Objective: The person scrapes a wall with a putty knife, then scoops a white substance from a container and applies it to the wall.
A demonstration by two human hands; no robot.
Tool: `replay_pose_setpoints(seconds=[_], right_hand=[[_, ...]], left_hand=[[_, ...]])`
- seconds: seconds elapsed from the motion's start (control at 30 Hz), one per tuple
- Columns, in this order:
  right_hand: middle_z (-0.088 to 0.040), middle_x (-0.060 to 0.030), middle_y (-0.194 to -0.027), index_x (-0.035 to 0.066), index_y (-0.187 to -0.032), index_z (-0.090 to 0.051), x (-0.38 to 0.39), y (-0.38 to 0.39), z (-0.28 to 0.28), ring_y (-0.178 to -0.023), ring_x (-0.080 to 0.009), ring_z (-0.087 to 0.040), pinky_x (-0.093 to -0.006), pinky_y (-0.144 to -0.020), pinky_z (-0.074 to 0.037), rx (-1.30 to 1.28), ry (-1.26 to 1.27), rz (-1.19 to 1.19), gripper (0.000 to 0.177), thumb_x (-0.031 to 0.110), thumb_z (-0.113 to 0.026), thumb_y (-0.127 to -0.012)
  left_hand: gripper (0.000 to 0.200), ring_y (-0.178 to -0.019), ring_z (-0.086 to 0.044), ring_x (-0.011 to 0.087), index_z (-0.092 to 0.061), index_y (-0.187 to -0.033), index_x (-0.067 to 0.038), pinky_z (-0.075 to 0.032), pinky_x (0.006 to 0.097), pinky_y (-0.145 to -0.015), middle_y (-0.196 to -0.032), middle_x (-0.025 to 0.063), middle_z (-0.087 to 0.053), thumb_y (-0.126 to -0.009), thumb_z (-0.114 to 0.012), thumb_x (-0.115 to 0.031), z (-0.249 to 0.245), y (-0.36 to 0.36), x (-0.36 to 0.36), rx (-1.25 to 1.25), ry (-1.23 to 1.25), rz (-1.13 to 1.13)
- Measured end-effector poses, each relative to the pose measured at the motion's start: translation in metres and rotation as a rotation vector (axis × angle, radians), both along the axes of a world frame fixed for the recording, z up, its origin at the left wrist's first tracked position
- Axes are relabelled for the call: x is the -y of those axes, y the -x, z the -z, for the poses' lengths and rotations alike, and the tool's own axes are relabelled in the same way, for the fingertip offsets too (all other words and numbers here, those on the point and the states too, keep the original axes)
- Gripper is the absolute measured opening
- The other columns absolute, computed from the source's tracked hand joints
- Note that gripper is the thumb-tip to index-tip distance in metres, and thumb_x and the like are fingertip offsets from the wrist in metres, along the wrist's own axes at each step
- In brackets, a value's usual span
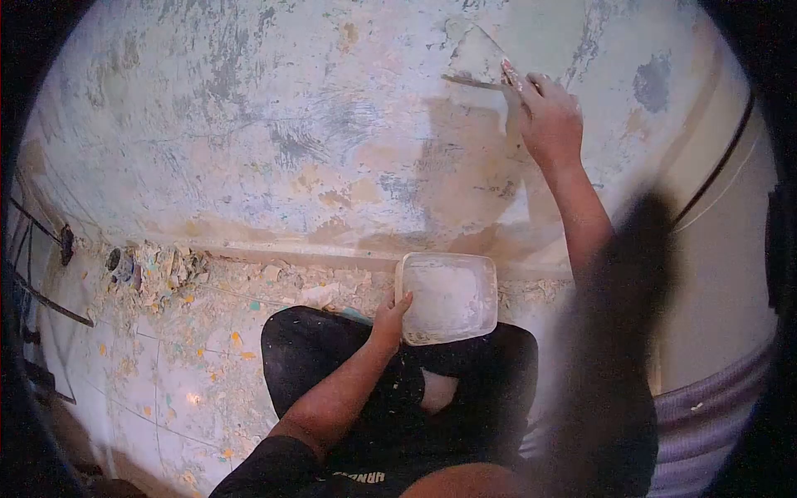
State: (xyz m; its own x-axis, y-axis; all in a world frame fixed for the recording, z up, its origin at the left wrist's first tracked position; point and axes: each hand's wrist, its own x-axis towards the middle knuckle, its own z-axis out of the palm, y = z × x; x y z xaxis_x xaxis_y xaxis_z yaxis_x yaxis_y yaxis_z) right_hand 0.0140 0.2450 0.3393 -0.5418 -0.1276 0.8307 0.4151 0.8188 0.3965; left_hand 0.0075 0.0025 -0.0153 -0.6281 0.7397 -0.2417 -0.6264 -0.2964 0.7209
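My right hand (pixel 551 124) grips the handle of a putty knife (pixel 476 60). The knife's broad triangular blade lies against the patchy wall (pixel 249 91), near the top of the view. In my left hand (pixel 390 320) is a squarish clear plastic tub (pixel 491 290), held by its left side above my crossed legs. White paste spreads over the bottom of the tub. The left thumb shows on the tub's side, while the other fingers are mostly hidden beneath it.
Scraped flakes and debris (pixel 166 270) are heaped along the foot of the wall and scattered over the tiled floor (pixel 133 373). A pipe end (pixel 122 264) pokes out at left. Dark cables run down both sides. Purple ribbed material (pixel 714 415) lies at lower right.
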Motion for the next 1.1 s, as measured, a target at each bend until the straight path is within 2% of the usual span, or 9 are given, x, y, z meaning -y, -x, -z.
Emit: replay_pose_setpoints(seconds=[0.1, 0.37, 0.67, 0.8, 0.87, 0.9, 0.97, 1.03, 1.1], right_hand=[[-0.065, -0.004, -0.101, 0.017, -0.112, -0.068, 0.006, 0.008, -0.004, -0.093, -0.0263, -0.063, -0.0446, -0.079, -0.048, 0.025, -0.027, -0.009, 0.026, 0.02, -0.062, -0.087], [-0.065, -0.0017, -0.104, 0.033, -0.135, -0.059, -0.008, 0.012, -0.012, -0.094, -0.0231, -0.062, -0.0434, -0.078, -0.048, 0.1, -0.161, 0.061, 0.051, 0.014, -0.06, -0.088], [-0.065, -0.0014, -0.108, 0.034, -0.136, -0.059, -0.004, -0.001, -0.021, -0.095, -0.0221, -0.063, -0.0425, -0.081, -0.048, 0.1, -0.14, 0.065, 0.049, 0.017, -0.061, -0.09], [-0.065, -0.0019, -0.109, 0.033, -0.137, -0.058, 0.001, 0.012, -0.025, -0.096, -0.0223, -0.063, -0.0428, -0.082, -0.048, 0.083, -0.225, 0.015, 0.05, 0.017, -0.06, -0.09], [-0.065, -0.0005, -0.111, 0.019, -0.119, -0.067, 0.004, 0.016, -0.027, -0.096, -0.0222, -0.063, -0.0404, -0.082, -0.048, 0.082, -0.247, 0.056, 0.032, 0.015, -0.063, -0.087], [-0.065, -0.0005, -0.111, 0.019, -0.119, -0.067, 0.001, 0.017, -0.028, -0.096, -0.0222, -0.063, -0.0404, -0.082, -0.048, 0.081, -0.247, 0.058, 0.032, 0.015, -0.063, -0.087], [-0.065, -0.0006, -0.111, 0.028, -0.131, -0.062, -0.007, 0.018, -0.028, -0.096, -0.0218, -0.063, -0.0405, -0.082, -0.048, 0.118, -0.233, 0.089, 0.045, 0.016, -0.063, -0.088], [-0.065, -0.0009, -0.11, 0.031, -0.135, -0.059, -0.015, 0.014, -0.027, -0.097, -0.0231, -0.063, -0.0426, -0.083, -0.048, 0.128, -0.205, 0.084, 0.05, 0.013, -0.061, -0.088], [-0.064, -0.0011, -0.108, 0.034, -0.138, -0.057, -0.022, 0.008, -0.028, -0.098, -0.0245, -0.062, -0.0446, -0.085, -0.049, 0.142, -0.178, 0.078, 0.055, 0.01, -0.059, -0.088]], left_hand=[[0.05, -0.103, -0.064, 0.0248, -0.048, -0.137, 0.003, -0.051, 0.0374, -0.09, -0.117, 0.0161, -0.064, -0.098, -0.063, -0.026, 0.004, -0.001, 0.0, -0.009, -0.025, -0.007], [0.051, -0.109, -0.061, 0.0272, -0.044, -0.143, 0.0, -0.051, 0.0416, -0.094, -0.124, 0.0144, -0.061, -0.1, -0.058, -0.025, 0.006, 0.002, 0.004, -0.045, 0.023, 0.017], [0.053, -0.11, -0.06, 0.0282, -0.042, -0.144, -0.002, -0.05, 0.0422, -0.095, -0.127, 0.0148, -0.059, -0.099, -0.059, -0.024, 0.001, 0.001, 0.002, -0.016, 0.021, 0.052], [0.051, -0.108, -0.061, 0.0246, -0.048, -0.139, 0.003, -0.049, 0.0373, -0.093, -0.122, 0.0146, -0.063, -0.099, -0.06, -0.026, 0.005, -0.001, 0.001, -0.038, -0.017, -0.021], [0.051, -0.109, -0.061, 0.0248, -0.048, -0.139, 0.003, -0.049, 0.0374, -0.093, -0.122, 0.0147, -0.062, -0.099, -0.06, -0.026, -0.001, -0.001, 0.003, -0.032, -0.025, -0.021], [0.051, -0.109, -0.061, 0.0248, -0.048, -0.139, 0.003, -0.049, 0.0374, -0.093, -0.122, 0.0147, -0.063, -0.099, -0.06, -0.026, -0.008, -0.003, 0.005, -0.022, 0.006, -0.03], [0.051, -0.108, -0.062, 0.0248, -0.048, -0.14, 0.003, -0.049, 0.0374, -0.093, -0.122, 0.0148, -0.063, -0.099, -0.06, -0.026, -0.007, -0.001, 0.005, -0.013, 0.034, -0.042], [0.057, -0.119, -0.056, 0.0294, -0.039, -0.147, -0.002, -0.047, 0.0433, -0.1, -0.133, 0.0147, -0.056, -0.099, -0.06, -0.024, 0.01, 0.004, 0.004, -0.006, 0.002, 0.059], [0.057, -0.117, -0.057, 0.0292, -0.039, -0.147, -0.002, -0.047, 0.043, -0.1, -0.132, 0.0146, -0.057, -0.099, -0.06, -0.024, 0.008, 0.004, 0.003, -0.008, 0.016, 0.047]])
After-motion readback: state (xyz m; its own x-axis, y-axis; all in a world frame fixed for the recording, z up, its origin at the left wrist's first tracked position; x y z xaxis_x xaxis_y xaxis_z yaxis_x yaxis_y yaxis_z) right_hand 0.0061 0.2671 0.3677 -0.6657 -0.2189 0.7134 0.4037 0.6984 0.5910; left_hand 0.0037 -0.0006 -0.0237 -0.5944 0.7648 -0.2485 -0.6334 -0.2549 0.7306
